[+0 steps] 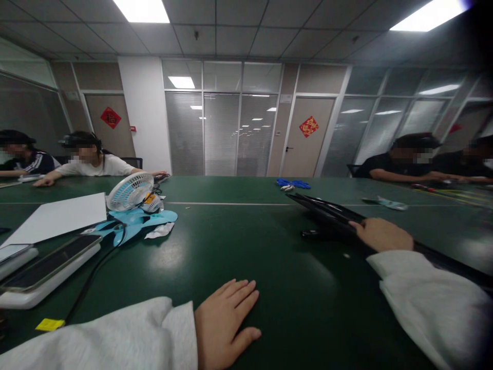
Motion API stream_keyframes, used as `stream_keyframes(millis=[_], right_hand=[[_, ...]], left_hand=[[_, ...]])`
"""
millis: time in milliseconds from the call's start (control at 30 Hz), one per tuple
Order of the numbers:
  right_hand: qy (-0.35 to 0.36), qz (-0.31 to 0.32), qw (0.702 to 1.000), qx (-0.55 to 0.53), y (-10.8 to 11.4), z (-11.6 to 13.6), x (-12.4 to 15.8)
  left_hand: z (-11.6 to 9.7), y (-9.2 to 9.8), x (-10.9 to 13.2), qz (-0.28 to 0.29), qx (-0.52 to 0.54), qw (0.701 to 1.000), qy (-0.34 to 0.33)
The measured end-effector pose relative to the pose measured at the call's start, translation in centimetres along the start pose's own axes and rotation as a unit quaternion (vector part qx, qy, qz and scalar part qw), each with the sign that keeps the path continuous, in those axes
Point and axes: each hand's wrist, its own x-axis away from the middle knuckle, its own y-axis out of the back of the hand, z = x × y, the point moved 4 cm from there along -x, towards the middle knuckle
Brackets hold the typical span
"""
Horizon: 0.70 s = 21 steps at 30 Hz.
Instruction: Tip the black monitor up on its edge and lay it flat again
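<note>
My left hand (228,324) lies palm down on the green table (231,246), fingers stretched out and holding nothing. On the right, my right hand (385,235) is closed over a long, glossy black object (331,208) made of thin layers that narrow towards the far left. Its kind cannot be made out, and part of it is hidden behind my hand and sleeve. A short black cylindrical piece (314,234) shows just below it; whether the two are joined is unclear. A small white scrap (346,256) is close to my right wrist.
To the left are a white fan (131,192), light-blue fan blades (134,221), crumpled paper (159,230), a white sheet (57,218), a phone (52,262) and a yellow-tagged cable (90,282). Blue gloves (295,183) lie across the table. Several people sit at both sides.
</note>
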Motion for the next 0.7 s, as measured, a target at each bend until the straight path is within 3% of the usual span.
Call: stream_keyframes(millis=[200,333,533,700], right_hand=[[0.050,-0.035,0.998,0.026,0.7,2.2,1.0],[0.092,-0.033,0.995,0.027,-0.1,4.1,1.8],[0.081,-0.066,0.994,0.043,-2.1,5.5,3.3],[0.071,-0.090,0.993,0.040,-1.9,5.9,4.0]], left_hand=[[0.0,0.0,0.0,0.001,0.002,1.000,-0.002],[0.0,-0.2,-0.1,0.004,0.002,1.000,0.002],[-0.3,-0.2,-0.1,0.004,0.001,1.000,-0.001],[-0.3,-0.2,0.0,0.000,0.006,1.000,-0.003]])
